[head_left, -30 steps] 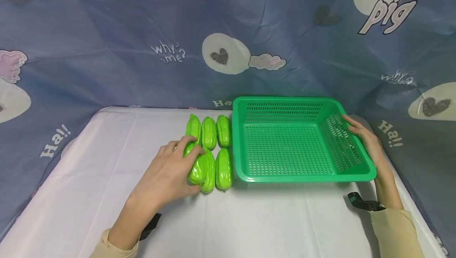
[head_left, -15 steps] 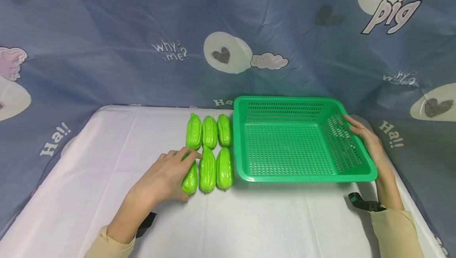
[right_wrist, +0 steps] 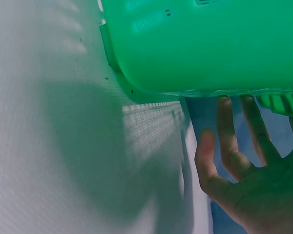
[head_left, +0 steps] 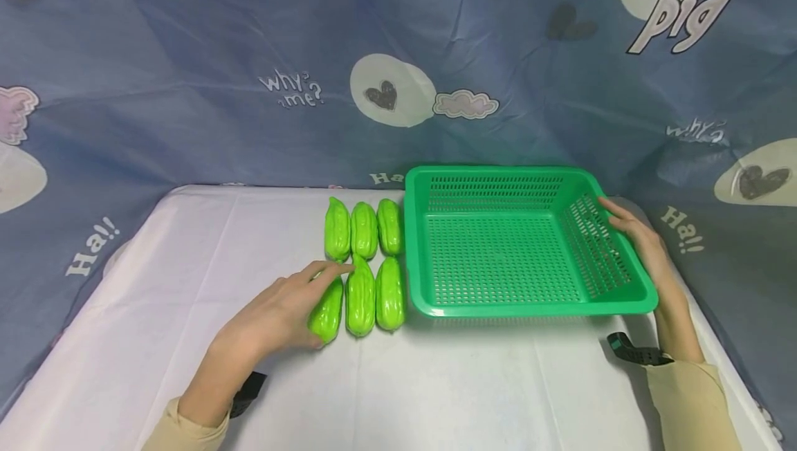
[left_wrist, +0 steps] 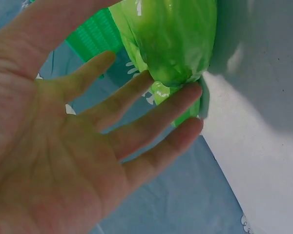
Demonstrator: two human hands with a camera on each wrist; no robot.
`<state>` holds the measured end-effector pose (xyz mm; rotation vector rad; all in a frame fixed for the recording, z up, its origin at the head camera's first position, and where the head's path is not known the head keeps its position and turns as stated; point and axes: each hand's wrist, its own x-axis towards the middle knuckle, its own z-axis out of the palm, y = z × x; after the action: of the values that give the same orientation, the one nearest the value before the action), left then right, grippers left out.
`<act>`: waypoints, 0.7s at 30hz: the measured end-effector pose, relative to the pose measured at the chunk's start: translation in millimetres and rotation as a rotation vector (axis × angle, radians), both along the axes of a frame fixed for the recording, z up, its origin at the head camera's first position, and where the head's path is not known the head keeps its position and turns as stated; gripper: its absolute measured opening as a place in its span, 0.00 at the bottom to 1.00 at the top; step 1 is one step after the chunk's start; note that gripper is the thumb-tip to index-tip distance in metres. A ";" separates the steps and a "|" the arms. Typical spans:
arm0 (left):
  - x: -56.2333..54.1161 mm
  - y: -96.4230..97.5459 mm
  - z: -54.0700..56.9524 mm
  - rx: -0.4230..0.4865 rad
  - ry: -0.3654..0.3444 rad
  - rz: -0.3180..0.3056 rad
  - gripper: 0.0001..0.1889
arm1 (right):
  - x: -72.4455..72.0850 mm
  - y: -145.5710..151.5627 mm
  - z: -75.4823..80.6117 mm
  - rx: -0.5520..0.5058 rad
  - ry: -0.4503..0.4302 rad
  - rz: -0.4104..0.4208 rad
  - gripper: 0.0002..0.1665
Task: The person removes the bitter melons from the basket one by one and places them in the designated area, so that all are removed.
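Several glossy green ridged gourds lie in two rows on the white-covered table, left of a green plastic basket. In the head view, my left hand (head_left: 274, 313) spans the near row's leftmost gourd (head_left: 326, 314), partly hiding it. The left wrist view shows that hand (left_wrist: 88, 146) with fingers spread and fairly straight, fingertips at the end of a gourd (left_wrist: 178, 44). Beside it in the near row lie a middle gourd (head_left: 361, 302) and a right gourd (head_left: 390, 295). My right hand (head_left: 647, 247) rests against the right side of the basket (head_left: 529, 310), fingers extended, fingertips touching its wall (right_wrist: 210, 53).
The far row holds a left gourd (head_left: 337, 231), a middle gourd (head_left: 364, 231) and a right gourd (head_left: 389, 227) close to the basket's left side. A blue printed cloth (head_left: 249, 133) hangs behind the table (head_left: 448, 389). A dark band (head_left: 641, 355) circles my right wrist.
My left hand has set its gourd down at the left end of the near row, moving left and nearer; its grip has since loosened. My right hand stays at the basket.
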<state>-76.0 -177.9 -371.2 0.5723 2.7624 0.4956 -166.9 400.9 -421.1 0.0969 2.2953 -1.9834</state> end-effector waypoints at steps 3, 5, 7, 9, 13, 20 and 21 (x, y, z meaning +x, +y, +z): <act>-0.7 -0.6 -0.2 0.029 -0.019 0.006 0.60 | -0.5 0.1 0.5 -0.009 0.003 0.002 0.31; -1.3 -0.2 -0.8 0.042 -0.021 0.007 0.60 | -0.6 0.2 0.2 -0.018 0.002 0.006 0.31; -1.8 0.5 -1.4 0.044 -0.015 0.007 0.61 | -0.8 0.1 -0.5 -0.038 0.001 0.012 0.31; -1.8 1.2 -1.9 0.042 -0.008 0.007 0.61 | -0.9 -0.1 -1.2 -0.060 0.002 0.019 0.30; -1.6 1.9 -2.2 0.027 -0.010 0.015 0.61 | -1.2 -0.3 -2.1 -0.067 0.015 0.028 0.30; 2.5 -4.2 5.7 0.044 -0.002 0.049 0.56 | -0.4 -0.1 -2.1 -0.062 0.016 0.024 0.30; 3.5 -6.1 7.5 0.052 0.014 0.049 0.54 | -0.3 0.0 -2.1 -0.075 0.015 0.029 0.30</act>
<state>-72.5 -183.9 -363.7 0.5228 2.7896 0.5778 -167.2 400.9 -423.1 0.0428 2.2152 -2.0599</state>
